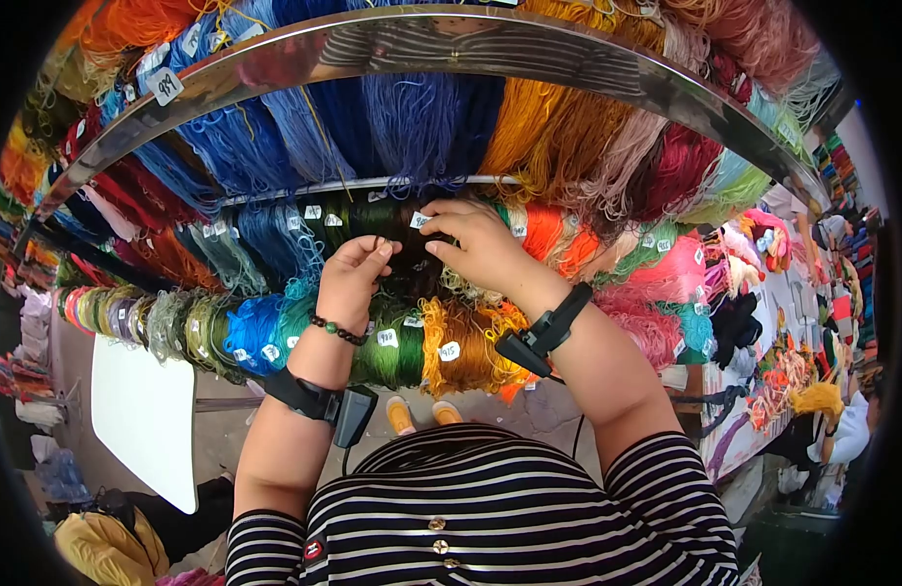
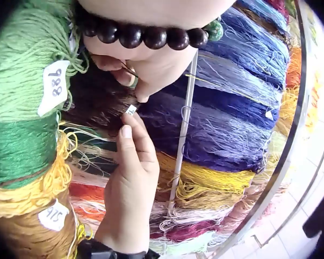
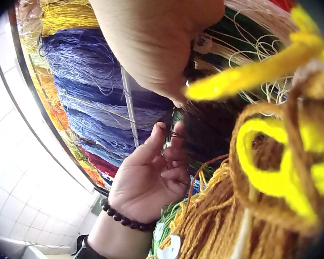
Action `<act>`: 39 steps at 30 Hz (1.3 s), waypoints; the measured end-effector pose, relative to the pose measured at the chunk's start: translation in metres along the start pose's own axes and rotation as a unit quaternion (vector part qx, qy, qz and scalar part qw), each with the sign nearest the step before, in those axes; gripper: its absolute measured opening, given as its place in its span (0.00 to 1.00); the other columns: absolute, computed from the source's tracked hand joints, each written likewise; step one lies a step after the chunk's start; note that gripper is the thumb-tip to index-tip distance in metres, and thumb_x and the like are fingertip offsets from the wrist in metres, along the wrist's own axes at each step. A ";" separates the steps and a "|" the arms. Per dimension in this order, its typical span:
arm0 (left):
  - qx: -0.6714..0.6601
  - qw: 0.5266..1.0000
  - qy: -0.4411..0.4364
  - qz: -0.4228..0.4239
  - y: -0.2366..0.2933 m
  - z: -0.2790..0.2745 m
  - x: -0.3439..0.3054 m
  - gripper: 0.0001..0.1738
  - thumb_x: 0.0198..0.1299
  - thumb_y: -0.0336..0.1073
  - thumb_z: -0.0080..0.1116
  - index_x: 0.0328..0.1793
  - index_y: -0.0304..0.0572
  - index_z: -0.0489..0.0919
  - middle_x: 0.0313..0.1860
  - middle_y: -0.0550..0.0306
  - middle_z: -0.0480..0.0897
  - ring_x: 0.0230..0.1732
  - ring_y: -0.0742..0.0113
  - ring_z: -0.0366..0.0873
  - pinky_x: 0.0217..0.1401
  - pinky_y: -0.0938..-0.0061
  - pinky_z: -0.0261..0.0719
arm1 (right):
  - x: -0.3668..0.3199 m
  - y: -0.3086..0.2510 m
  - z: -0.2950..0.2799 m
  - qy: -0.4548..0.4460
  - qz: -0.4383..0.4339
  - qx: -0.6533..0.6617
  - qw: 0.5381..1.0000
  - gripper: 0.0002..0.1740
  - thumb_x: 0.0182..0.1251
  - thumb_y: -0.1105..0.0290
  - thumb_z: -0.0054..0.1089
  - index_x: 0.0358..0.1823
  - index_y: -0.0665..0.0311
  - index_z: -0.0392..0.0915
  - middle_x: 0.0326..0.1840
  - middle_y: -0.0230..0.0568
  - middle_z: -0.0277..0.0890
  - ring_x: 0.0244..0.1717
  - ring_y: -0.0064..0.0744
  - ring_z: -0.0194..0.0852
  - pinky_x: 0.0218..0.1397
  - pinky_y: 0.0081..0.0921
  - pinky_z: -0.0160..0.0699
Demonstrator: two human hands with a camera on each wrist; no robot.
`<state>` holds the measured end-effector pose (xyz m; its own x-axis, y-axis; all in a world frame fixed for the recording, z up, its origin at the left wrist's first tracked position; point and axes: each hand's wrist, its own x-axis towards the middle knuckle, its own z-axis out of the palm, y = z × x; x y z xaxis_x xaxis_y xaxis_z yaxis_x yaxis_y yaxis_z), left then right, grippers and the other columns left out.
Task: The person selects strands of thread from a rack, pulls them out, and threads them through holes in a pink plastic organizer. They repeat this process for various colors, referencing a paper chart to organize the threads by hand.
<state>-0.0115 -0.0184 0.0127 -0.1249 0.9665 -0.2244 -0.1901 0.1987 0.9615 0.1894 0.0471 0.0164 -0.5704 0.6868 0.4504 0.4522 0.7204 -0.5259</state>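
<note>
Dark brown thread skeins (image 2: 94, 102) hang between my two hands. My left hand (image 1: 351, 278), with a dark bead bracelet (image 1: 337, 330), pinches a fine dark strand (image 3: 170, 131) between thumb and forefinger. Close beside it, my right hand (image 1: 482, 249) holds a small white paper tag (image 2: 131, 110) at its thumb and fingertip, against the dark skein. Green skeins (image 1: 397, 361) and a golden brown skein (image 1: 465, 356) lie just below the hands. Their tags read 988 (image 2: 55, 86) and 975 (image 2: 53, 215).
A curved shiny metal rail (image 1: 392, 44) arches above the hands. Blue skeins (image 1: 412, 117) hang behind it, and a white rod (image 2: 183, 135) runs beneath them. At left stands a white board (image 1: 143, 420); at right is a table (image 1: 778, 322) heaped with coloured yarn.
</note>
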 end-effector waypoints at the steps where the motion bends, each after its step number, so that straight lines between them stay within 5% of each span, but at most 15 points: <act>1: -0.008 1.000 -0.010 -0.001 0.000 -0.001 -0.002 0.04 0.65 0.36 0.59 0.42 0.47 0.79 0.34 0.71 0.81 0.28 0.85 0.70 0.28 0.89 0.63 | 0.000 0.000 0.000 0.001 -0.001 -0.003 1.000 0.12 0.58 0.66 0.63 0.43 0.60 0.82 0.57 0.41 0.76 0.59 0.44 0.72 0.62 0.41 0.67; 8: 0.017 0.997 -0.065 -0.026 -0.003 -0.011 -0.008 0.09 0.68 0.37 0.54 0.45 0.41 0.80 0.30 0.68 0.79 0.29 0.83 0.71 0.29 0.87 0.66 | 0.003 0.000 -0.001 -0.007 0.010 0.048 0.999 0.11 0.56 0.67 0.64 0.40 0.61 0.82 0.57 0.43 0.76 0.59 0.46 0.71 0.65 0.42 0.64; 11: 0.110 0.993 -0.046 0.020 -0.004 -0.012 -0.008 0.10 0.68 0.36 0.53 0.43 0.38 0.81 0.26 0.68 0.76 0.27 0.82 0.70 0.28 0.86 0.66 | 0.010 -0.016 -0.012 -0.037 0.027 -0.024 0.999 0.18 0.58 0.66 0.63 0.50 0.62 0.79 0.61 0.46 0.73 0.62 0.48 0.68 0.67 0.42 0.63; 14: 0.228 0.969 -0.024 0.087 -0.011 -0.016 -0.004 0.10 0.65 0.34 0.53 0.40 0.36 0.83 0.23 0.64 0.77 0.25 0.79 0.71 0.28 0.81 0.68 | 0.025 -0.028 0.000 -0.052 -0.092 -0.078 0.991 0.28 0.59 0.64 0.62 0.61 0.63 0.71 0.66 0.47 0.68 0.66 0.49 0.64 0.69 0.42 0.62; 15: 0.271 0.956 -0.018 0.108 -0.010 -0.018 -0.004 0.10 0.64 0.33 0.53 0.38 0.35 0.83 0.22 0.62 0.78 0.24 0.77 0.72 0.28 0.78 0.69 | 0.028 -0.030 0.003 -0.094 -0.087 -0.152 0.980 0.37 0.59 0.61 0.62 0.69 0.64 0.60 0.70 0.47 0.63 0.69 0.49 0.60 0.69 0.42 0.61; 18: 0.309 0.929 0.023 0.204 0.003 -0.033 -0.024 0.09 0.62 0.33 0.55 0.40 0.36 0.83 0.22 0.60 0.77 0.24 0.77 0.72 0.29 0.77 0.70 | 0.030 -0.008 0.014 -0.132 -0.094 -0.187 0.969 0.40 0.61 0.61 0.61 0.73 0.63 0.55 0.73 0.49 0.58 0.70 0.51 0.59 0.71 0.44 0.57; 20: 0.100 0.989 0.033 0.100 0.012 -0.060 -0.055 0.07 0.63 0.32 0.55 0.38 0.38 0.82 0.21 0.67 0.73 0.23 0.81 0.65 0.25 0.82 0.61 | 0.030 -0.010 0.012 -0.148 -0.084 -0.212 0.962 0.43 0.61 0.60 0.61 0.74 0.61 0.52 0.75 0.47 0.55 0.70 0.51 0.58 0.72 0.45 0.57; 24: -0.132 0.981 0.125 0.064 0.009 -0.141 -0.146 0.07 0.64 0.32 0.54 0.31 0.47 0.72 0.18 0.73 0.60 0.18 0.83 0.54 0.20 0.84 0.51 | 0.031 -0.014 0.006 -0.169 -0.070 -0.217 0.959 0.45 0.59 0.62 0.64 0.75 0.61 0.50 0.76 0.46 0.53 0.70 0.52 0.59 0.72 0.46 0.57; 27: -0.355 0.905 0.225 0.061 -0.040 -0.229 -0.243 0.14 0.71 0.37 0.47 0.29 0.51 0.64 0.17 0.72 0.55 0.17 0.81 0.52 0.19 0.84 0.51 | 0.032 -0.012 0.009 -0.159 -0.076 -0.201 0.964 0.46 0.57 0.63 0.66 0.75 0.61 0.50 0.76 0.47 0.53 0.69 0.52 0.60 0.71 0.48 0.58; 30: -0.537 0.769 0.341 0.070 -0.120 -0.295 -0.367 0.18 0.73 0.43 0.45 0.26 0.54 0.63 0.16 0.71 0.56 0.16 0.78 0.51 0.17 0.82 0.52 | 0.033 -0.023 0.003 -0.170 -0.064 -0.207 0.961 0.46 0.54 0.64 0.68 0.73 0.64 0.54 0.75 0.46 0.55 0.72 0.47 0.56 0.71 0.43 0.58; 32: -0.505 0.704 0.499 0.032 -0.213 -0.341 -0.479 0.20 0.73 0.46 0.45 0.24 0.55 0.63 0.17 0.72 0.62 0.17 0.80 0.55 0.17 0.82 0.54 | 0.035 -0.022 0.003 -0.175 -0.077 -0.213 0.958 0.46 0.54 0.63 0.67 0.73 0.64 0.53 0.74 0.49 0.56 0.71 0.50 0.59 0.69 0.44 0.61; 34: -0.433 0.537 0.723 -0.032 -0.313 -0.365 -0.589 0.15 0.71 0.45 0.48 0.29 0.53 0.71 0.21 0.70 0.70 0.19 0.78 0.64 0.19 0.81 0.62 | 0.037 -0.017 0.004 -0.196 -0.084 -0.200 0.956 0.48 0.55 0.62 0.67 0.75 0.64 0.49 0.76 0.51 0.53 0.69 0.53 0.60 0.69 0.45 0.61; 37: -0.225 0.669 0.684 -0.181 -0.269 -0.277 -0.592 0.08 0.68 0.41 0.52 0.42 0.49 0.79 0.32 0.65 0.78 0.31 0.73 0.75 0.29 0.77 0.75 | 0.045 -0.034 -0.012 -0.200 -0.143 -0.180 0.952 0.42 0.57 0.62 0.65 0.71 0.66 0.57 0.70 0.53 0.61 0.67 0.53 0.63 0.66 0.45 0.65; 38: -0.124 0.714 0.677 -0.131 -0.309 -0.299 -0.614 0.14 0.65 0.38 0.55 0.55 0.44 0.78 0.46 0.61 0.80 0.44 0.68 0.79 0.44 0.72 0.79 | 0.046 -0.055 -0.020 -0.181 -0.194 -0.189 0.946 0.38 0.57 0.62 0.64 0.68 0.66 0.62 0.67 0.54 0.66 0.63 0.53 0.68 0.63 0.45 0.68; 39: -0.091 0.729 0.674 -0.073 -0.255 -0.250 -0.572 0.17 0.64 0.38 0.58 0.57 0.42 0.77 0.54 0.60 0.79 0.51 0.70 0.76 0.51 0.70 0.77 | 0.045 -0.083 -0.027 -0.230 -0.184 -0.149 0.944 0.33 0.58 0.62 0.64 0.64 0.67 0.67 0.60 0.54 0.71 0.58 0.52 0.72 0.59 0.43 0.71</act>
<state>-0.1352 -0.6624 -0.1439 -0.9111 -0.1264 -0.3924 -0.4080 0.1403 0.9021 0.1446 0.0210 0.0999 -0.9330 0.3188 0.1671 0.2981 0.9445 -0.1379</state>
